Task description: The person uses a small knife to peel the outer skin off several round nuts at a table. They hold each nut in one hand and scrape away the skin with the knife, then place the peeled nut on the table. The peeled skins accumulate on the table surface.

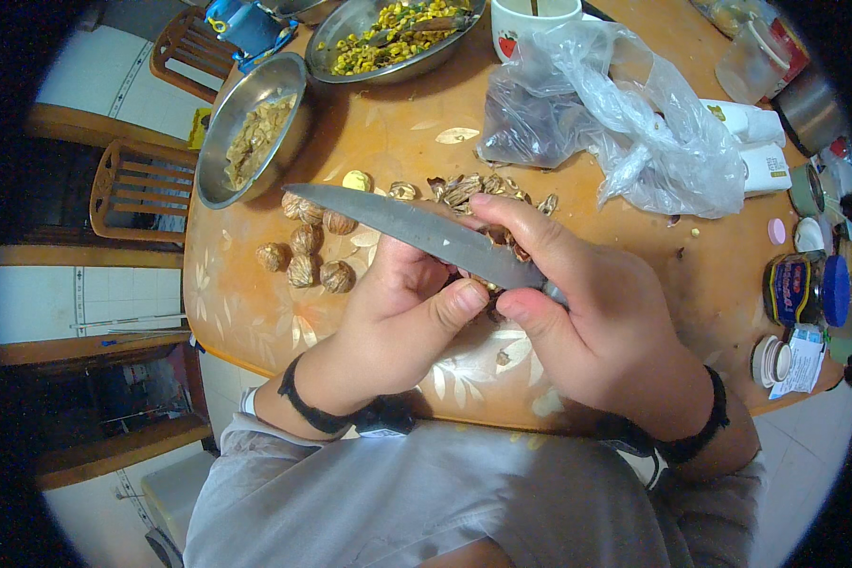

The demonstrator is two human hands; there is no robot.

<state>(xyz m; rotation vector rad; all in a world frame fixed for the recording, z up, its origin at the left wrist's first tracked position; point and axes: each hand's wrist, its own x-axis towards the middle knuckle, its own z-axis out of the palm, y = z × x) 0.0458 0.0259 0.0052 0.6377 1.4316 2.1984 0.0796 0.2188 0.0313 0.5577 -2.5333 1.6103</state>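
Note:
A kitchen knife (426,231) lies in my right hand (603,319), its broad steel blade pointing to the upper left across both hands. Only a sliver of the handle shows at my right palm. My left hand (405,319) grips a cracked walnut (493,284) under the blade, its thumb pressed near the edge; fingers and blade hide most of the nut. Several whole walnuts (302,271) rest to the left of my left hand. Broken walnut shells (479,188) are heaped just beyond the hands. Shelled kernels (259,138) fill part of a steel bowl (216,181) at the upper left.
A larger steel bowl (397,71) of yellow food stands at the back, beside a white mug (508,35). To the right, a clear plastic bag (653,142) spreads over the wooden table (397,117). A blue-lidded jar (795,290) lies near the right edge.

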